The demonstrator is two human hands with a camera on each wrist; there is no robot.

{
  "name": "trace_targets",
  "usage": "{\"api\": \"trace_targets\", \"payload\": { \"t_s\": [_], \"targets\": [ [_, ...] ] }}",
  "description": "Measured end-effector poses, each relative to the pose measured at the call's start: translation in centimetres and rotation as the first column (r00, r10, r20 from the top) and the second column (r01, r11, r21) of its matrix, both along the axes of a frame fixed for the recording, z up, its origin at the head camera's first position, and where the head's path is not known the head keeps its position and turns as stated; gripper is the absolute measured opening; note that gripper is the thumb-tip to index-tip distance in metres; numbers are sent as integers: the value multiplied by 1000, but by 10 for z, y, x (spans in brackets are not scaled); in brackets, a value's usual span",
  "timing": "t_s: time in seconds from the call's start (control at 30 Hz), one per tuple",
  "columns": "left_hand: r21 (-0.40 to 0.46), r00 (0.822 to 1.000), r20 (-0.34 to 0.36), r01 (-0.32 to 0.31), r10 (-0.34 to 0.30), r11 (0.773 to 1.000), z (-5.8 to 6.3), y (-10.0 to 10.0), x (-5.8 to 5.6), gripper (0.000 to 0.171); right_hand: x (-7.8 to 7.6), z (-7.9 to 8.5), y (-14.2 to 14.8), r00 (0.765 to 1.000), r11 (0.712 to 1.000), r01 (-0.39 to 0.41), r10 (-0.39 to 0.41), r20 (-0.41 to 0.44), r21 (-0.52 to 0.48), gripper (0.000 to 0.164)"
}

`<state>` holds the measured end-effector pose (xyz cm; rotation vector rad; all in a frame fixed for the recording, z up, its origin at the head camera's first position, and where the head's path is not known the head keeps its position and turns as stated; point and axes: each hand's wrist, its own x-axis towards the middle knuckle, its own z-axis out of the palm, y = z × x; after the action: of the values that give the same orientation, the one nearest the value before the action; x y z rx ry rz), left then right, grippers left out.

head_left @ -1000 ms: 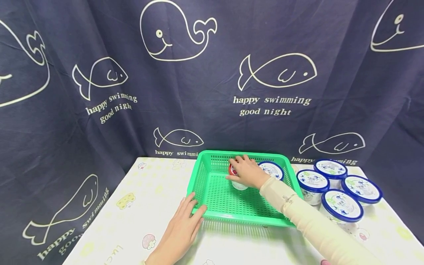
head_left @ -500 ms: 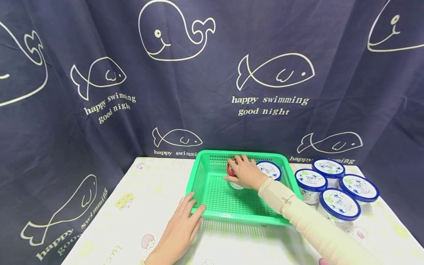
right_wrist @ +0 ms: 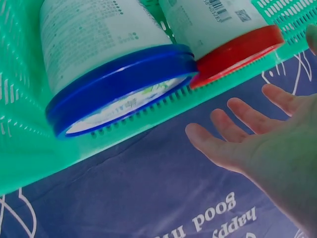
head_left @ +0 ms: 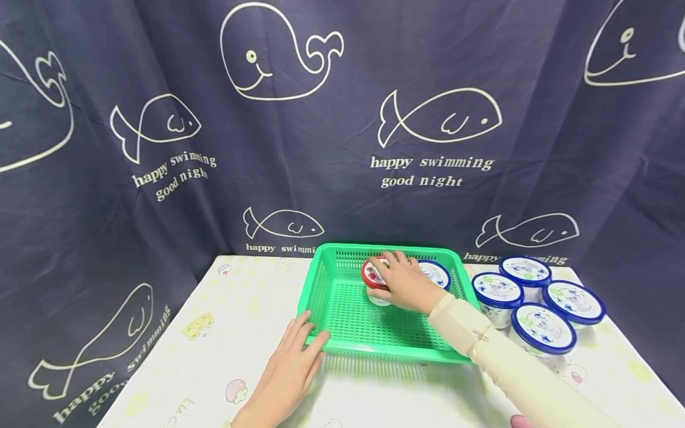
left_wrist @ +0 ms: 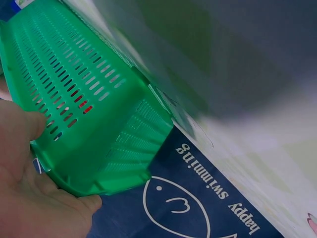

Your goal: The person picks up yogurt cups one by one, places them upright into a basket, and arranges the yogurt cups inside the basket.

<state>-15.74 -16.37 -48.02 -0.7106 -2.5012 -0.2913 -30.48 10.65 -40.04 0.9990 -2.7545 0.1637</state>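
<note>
A green plastic basket (head_left: 342, 324) sits on the table, gripped at its near-left corner by my left hand (head_left: 291, 368). In the left wrist view, the thumb lies against the perforated wall and the fingers curve around the rim. Inside the basket, a white tub with a red lid (head_left: 370, 276) stands upright at the back. Beside it on the right is a similar tub with a blue lid (head_left: 440, 273). My right hand (head_left: 409, 284) is over the red-lidded tub; in the right wrist view its relaxed, spread fingers (right_wrist: 200, 134) show apart from the red lid (right_wrist: 242, 54).
Right of the basket, several white tubs with blue lids (head_left: 543, 327) stand close together on the patterned tablecloth (head_left: 225, 333). A dark blue curtain (head_left: 342, 148) with white whale and fish drawings hangs right behind the basket. A small pink thing (head_left: 519, 421) shows at the bottom edge.
My right hand has shifted slightly right and off the red lid, uncovering more of it. The left hand keeps its hold on the basket, and the whole view has drifted slightly.
</note>
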Motion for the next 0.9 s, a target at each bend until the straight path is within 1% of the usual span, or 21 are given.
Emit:
{"api": "trace_targets", "payload": {
  "t_s": [0.23, 0.47, 0.7, 0.9],
  "targets": [
    [16, 1000, -10, 8, -8, 1000, 0, 0, 0, 36, 9, 9, 13, 1000, 999, 4, -5, -30, -46, 74],
    [19, 1000, 5, 4, -4, 1000, 0, 0, 2, 35, 19, 16, 25, 999, 997, 22, -25, -44, -75, 77],
    [22, 1000, 14, -8, 8, 1000, 0, 0, 2, 35, 26, 21, 30, 997, 997, 3, -9, -76, -80, 76],
    [24, 1000, 0, -2, 2, 1000, 0, 1, 2, 36, 31, 26, 38, 995, 997, 0, -8, -103, -78, 75]
  ]
}}
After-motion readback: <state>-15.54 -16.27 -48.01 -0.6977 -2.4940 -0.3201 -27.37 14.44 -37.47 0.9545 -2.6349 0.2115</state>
